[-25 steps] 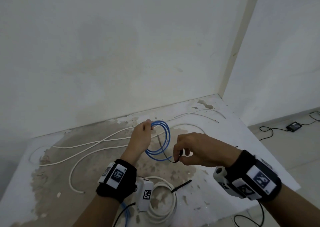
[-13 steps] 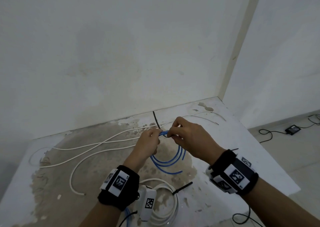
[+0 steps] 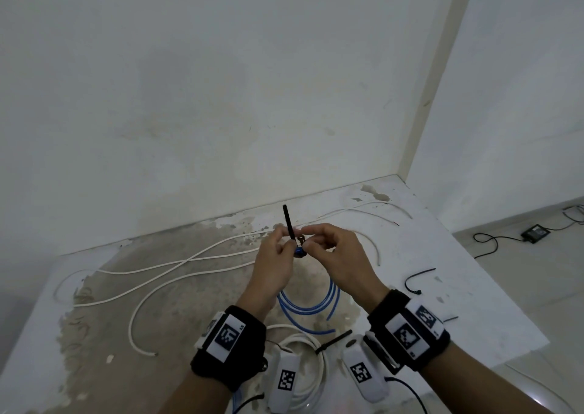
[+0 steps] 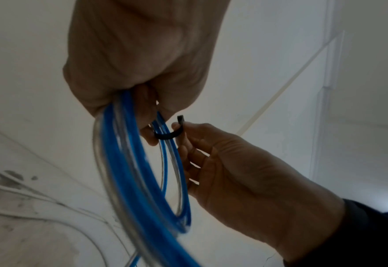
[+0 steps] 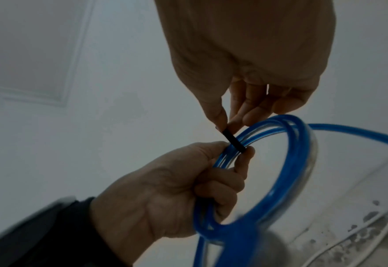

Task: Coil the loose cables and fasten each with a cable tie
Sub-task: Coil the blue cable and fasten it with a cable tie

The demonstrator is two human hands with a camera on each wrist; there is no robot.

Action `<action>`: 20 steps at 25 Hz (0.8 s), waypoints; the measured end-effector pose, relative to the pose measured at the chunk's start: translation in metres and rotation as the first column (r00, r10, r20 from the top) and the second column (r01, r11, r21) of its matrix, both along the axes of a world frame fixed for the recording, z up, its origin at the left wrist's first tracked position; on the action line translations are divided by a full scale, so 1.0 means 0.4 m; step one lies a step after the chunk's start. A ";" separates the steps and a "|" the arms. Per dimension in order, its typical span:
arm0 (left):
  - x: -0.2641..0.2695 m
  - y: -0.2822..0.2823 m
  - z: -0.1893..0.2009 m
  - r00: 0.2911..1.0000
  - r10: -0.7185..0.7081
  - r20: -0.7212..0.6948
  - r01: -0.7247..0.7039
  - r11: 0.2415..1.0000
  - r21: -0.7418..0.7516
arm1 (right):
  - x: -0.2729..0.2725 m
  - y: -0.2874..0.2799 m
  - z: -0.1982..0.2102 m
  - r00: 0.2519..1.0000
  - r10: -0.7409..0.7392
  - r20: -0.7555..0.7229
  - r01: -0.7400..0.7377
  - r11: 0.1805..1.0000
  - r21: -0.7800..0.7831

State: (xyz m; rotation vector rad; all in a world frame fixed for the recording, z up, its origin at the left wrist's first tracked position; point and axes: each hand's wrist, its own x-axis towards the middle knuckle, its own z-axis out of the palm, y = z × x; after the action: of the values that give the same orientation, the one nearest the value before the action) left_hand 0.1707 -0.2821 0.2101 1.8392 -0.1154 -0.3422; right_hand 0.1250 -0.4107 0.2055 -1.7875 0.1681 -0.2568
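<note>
A blue cable coil [image 3: 308,306] hangs above the table between both hands. My left hand [image 3: 275,260] grips the top of the coil [image 4: 129,162], fingers curled round its strands. A black cable tie [image 3: 289,222] is wrapped round the strands, its tail sticking up. My right hand [image 3: 328,255] pinches the tie's head end [image 4: 180,121] beside the coil. In the right wrist view the tie [image 5: 233,141] crosses the blue loops [image 5: 291,162] between my right fingertips and my left thumb.
Long loose white cables [image 3: 177,271] trail over the stained table [image 3: 458,287]. A tied white coil [image 3: 311,369] lies near the front edge. A spare black tie [image 3: 417,279] lies at the right. A black adapter [image 3: 534,232] sits on the floor.
The right hand came up from the coil's lower side to its top and met the left hand. The tie now wraps the strands, and both hands have risen slightly.
</note>
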 end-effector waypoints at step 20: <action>-0.019 0.028 -0.028 0.987 -0.094 0.127 0.081 0.991 0.109 | -0.009 -0.005 -0.016 0.991 -0.023 -0.135 0.075 0.917 0.391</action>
State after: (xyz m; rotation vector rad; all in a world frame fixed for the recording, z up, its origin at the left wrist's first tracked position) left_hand 0.1630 -0.2708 0.1987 1.9635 -0.2747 -0.2926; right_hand 0.1212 -0.4127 0.1989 -1.3965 0.3333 -0.1317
